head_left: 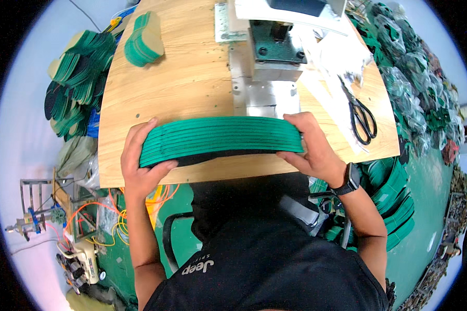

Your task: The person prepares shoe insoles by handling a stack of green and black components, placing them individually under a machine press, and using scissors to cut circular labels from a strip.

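We've got left hand (141, 161) and right hand (319, 151), grip firm on the green stack (221, 136) at the tabletop's (192, 78) near edge: layers gathered, fairly even; another pile (143, 45) (untouched) sits far left, work remaining unclear.

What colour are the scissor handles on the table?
The scissor handles are black, seen best in the head view.

The bright, fisheye-warped view shows glare on the metal plate (271, 95).
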### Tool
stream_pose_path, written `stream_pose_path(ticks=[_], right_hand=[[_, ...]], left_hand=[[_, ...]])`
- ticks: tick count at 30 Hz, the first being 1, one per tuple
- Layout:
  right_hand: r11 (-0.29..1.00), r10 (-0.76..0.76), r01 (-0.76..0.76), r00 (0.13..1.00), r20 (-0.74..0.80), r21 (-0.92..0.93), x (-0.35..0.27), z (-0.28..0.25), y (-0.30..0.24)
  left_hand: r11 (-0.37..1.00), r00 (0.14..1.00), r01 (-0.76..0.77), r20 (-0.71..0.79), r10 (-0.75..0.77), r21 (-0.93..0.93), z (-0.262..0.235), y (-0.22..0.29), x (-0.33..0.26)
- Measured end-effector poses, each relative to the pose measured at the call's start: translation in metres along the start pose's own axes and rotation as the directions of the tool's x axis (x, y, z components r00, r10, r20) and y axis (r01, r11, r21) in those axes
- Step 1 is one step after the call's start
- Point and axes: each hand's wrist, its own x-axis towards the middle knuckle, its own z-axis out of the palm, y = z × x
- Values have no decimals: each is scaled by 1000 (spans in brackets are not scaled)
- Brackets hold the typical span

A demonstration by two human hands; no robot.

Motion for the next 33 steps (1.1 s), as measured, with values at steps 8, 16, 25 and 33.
stream_pose_path(ticks=[8, 16, 25, 33], right_hand=[[752, 494, -377, 866, -83, 540, 0, 6, -3], [801, 598, -598, 801, -31, 11, 19, -12, 8], [964, 264, -261, 961, -88, 48, -10, -10, 21], [970, 244, -241, 964, -105, 38, -6, -5, 23]], left_hand=[[844, 908, 407, 56, -415, -349, -2, 12, 34], [936, 940, 340, -11, -341, 88, 38, -48, 44], [802, 934, 311, 319, -159, -510, 29, -55, 33], [899, 918, 284, 365, -155, -334, 21, -59, 36]])
